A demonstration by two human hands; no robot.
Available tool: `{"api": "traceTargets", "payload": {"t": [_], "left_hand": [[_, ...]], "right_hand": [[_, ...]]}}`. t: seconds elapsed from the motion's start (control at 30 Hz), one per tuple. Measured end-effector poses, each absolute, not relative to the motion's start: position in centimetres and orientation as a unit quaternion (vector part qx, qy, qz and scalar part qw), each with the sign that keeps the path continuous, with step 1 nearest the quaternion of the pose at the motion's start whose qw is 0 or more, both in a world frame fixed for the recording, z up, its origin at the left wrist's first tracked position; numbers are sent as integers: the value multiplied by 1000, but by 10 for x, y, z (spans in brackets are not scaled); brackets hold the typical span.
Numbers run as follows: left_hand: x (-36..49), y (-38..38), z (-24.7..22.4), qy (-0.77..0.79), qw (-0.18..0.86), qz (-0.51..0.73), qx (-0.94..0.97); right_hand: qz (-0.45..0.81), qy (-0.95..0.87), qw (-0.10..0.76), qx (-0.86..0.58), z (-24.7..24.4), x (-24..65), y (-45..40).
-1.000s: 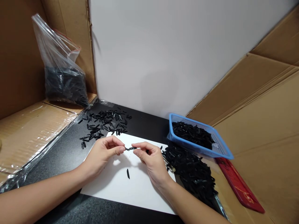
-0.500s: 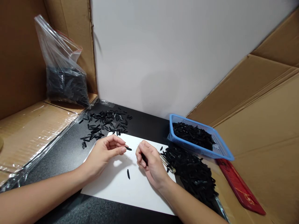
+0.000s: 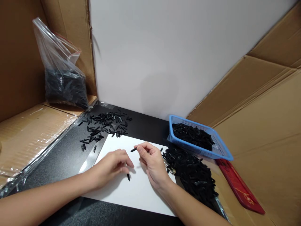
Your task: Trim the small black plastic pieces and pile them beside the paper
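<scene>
My right hand (image 3: 152,161) is closed above the white sheet (image 3: 138,194), pinching a thin black dried-looking piece (image 3: 133,150) that points left from its fingertips. Whether more lies inside its palm is hidden. My left hand (image 3: 115,166) hovers low over the sheet, thumb and fingers apart and curved downward. Just below its thumb a second black piece (image 3: 128,177) lies on the paper, its upper end close to the thumb; I cannot tell whether they touch. Tweezers-like metal (image 3: 171,170) lies partly hidden behind my right hand.
Scattered black pieces (image 3: 105,121) lie at the back left. A dense black heap (image 3: 195,175) sits right of the sheet, below a blue basket (image 3: 224,150) holding more. A clear bag (image 3: 66,84) of dark contents leans on cardboard. A red flat object (image 3: 240,188) lies far right.
My left hand has let go of its black piece and moved down toward the one on the sheet. A piece now sticks out from my right hand's fingertips.
</scene>
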State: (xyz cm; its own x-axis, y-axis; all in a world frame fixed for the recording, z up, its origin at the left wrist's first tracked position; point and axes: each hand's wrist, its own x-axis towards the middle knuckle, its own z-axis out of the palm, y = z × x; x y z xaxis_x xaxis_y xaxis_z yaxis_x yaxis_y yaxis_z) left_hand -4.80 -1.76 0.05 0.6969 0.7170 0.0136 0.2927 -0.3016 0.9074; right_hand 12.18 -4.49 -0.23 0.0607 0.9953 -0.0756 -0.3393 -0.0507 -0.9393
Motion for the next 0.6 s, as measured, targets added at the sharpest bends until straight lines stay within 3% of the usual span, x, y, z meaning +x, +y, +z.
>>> {"api": "traceTargets", "payload": {"t": [0.1, 0.23, 0.6], "left_hand": [[-48, -23, -5, 293, 407, 180, 847], [-48, -25, -4, 298, 382, 177, 857], [-47, -9, 7, 406, 663, 332, 534]], "right_hand": [[594, -356, 583, -426, -1, 122, -45], [603, -359, 583, -409, -1, 121, -46], [643, -356, 553, -392, -3, 124, -45]]}}
